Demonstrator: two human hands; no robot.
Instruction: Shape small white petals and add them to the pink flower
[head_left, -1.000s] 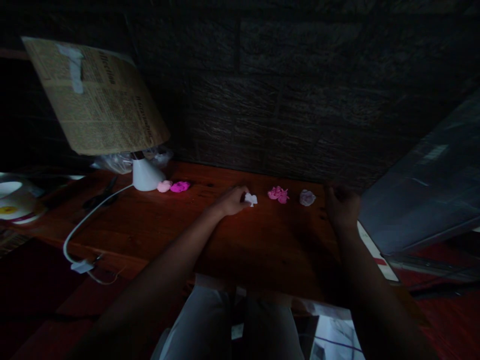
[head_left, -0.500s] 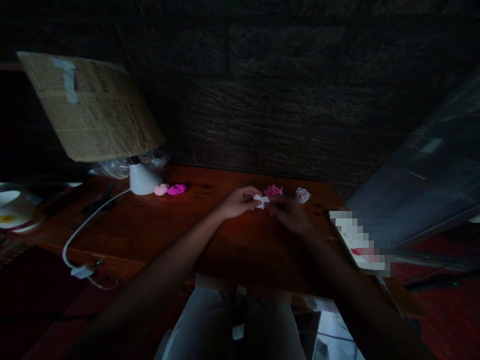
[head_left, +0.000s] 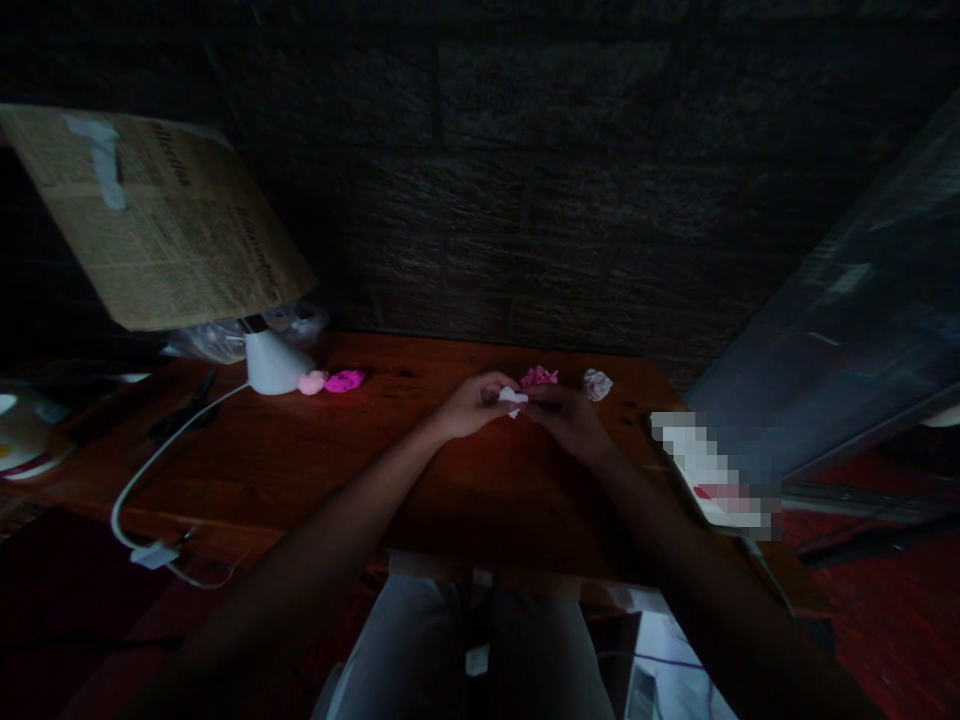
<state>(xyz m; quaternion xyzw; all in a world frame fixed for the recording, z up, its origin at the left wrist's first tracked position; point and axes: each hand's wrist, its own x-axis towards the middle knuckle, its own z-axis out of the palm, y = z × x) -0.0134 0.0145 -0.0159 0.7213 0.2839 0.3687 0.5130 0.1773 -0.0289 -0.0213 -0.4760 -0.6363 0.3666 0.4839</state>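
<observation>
Between my two hands is a small piece of white crumpled material, perhaps paper; the dim light hides its exact kind. My left hand pinches it from the left, and my right hand closes on its right side. Just beyond my fingers lies a crinkled dark pink piece, partly hidden by them. A crumpled whitish ball rests to the right of it. Farther left on the wooden table are a pale pink lump and a bright magenta lump, side by side.
A lamp with a newsprint shade stands at the left, its white cord looping over the front edge. Dark scissors lie near it, with a white cup at far left. A blurred-out flat object sits at the right edge.
The white piece has changed shape between my fingers and looks more folded, with a bit showing below. The whole view has shifted slightly, so the lamp appears farther left.
</observation>
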